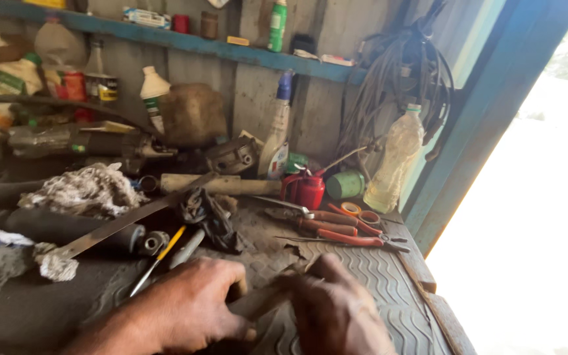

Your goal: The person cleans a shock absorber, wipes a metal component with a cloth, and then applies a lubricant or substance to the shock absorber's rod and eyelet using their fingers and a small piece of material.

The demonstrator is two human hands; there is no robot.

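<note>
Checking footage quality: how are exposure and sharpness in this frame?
Head view: the doorway on the right is blown out to white; the bench and shelf sit in dim light; both hands, left hand and right hand, are motion-blurred, as is the wooden piece they hold; the red pliers are fairly sharp.

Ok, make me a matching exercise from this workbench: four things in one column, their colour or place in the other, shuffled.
Things:
1. oil can
2. pliers
3. screwdriver
4. plastic bottle

Descriptions:
A. yellow handle, beside the left hand
B. clear, upright by the blue door frame
C. red, with a thin spout
D. orange handles, lying on the rubber mat

Pairs: 1-C, 2-D, 3-A, 4-B
</note>
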